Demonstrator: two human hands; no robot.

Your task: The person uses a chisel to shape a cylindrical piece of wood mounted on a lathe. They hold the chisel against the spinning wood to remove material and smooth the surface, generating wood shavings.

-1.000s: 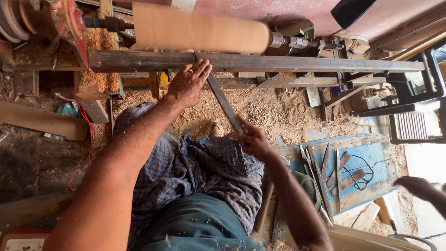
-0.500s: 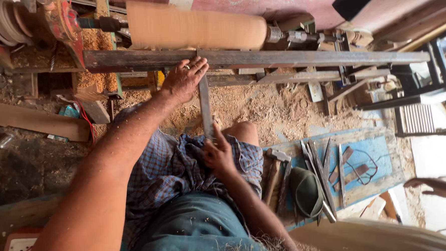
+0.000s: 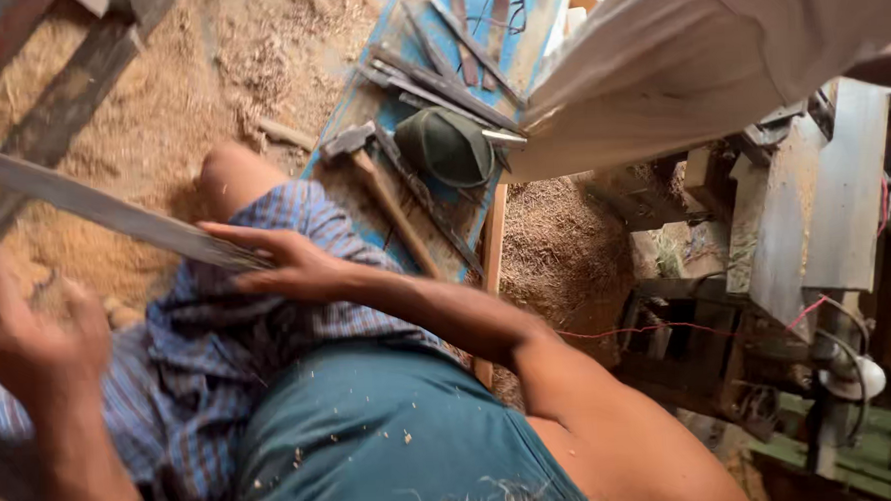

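A long flat metal turning tool (image 3: pixel 103 210) lies slanted across my lap, running off the left edge. My right hand (image 3: pixel 286 267) grips its near end over my checked blue cloth (image 3: pixel 200 361). My left hand (image 3: pixel 34 344) is blurred at the lower left, fingers apart, just below the blade and not touching it. My bare knee (image 3: pixel 232 175) shows above the cloth. My teal shirt (image 3: pixel 383 434) fills the bottom, flecked with shavings.
A blue board (image 3: pixel 379 93) on the sawdust-covered floor (image 3: pixel 197 61) holds several metal chisels, a hammer (image 3: pixel 361 149) and a dark green cap (image 3: pixel 451 145). Another person's pale garment (image 3: pixel 717 48) hangs at top right. A grey machine frame (image 3: pixel 815 214) with red wires stands at right.
The view has swung away from the lathe and the wooden cylinder toward my lap. My left hand has come off the tool rest. The tool has been drawn back across my lap.
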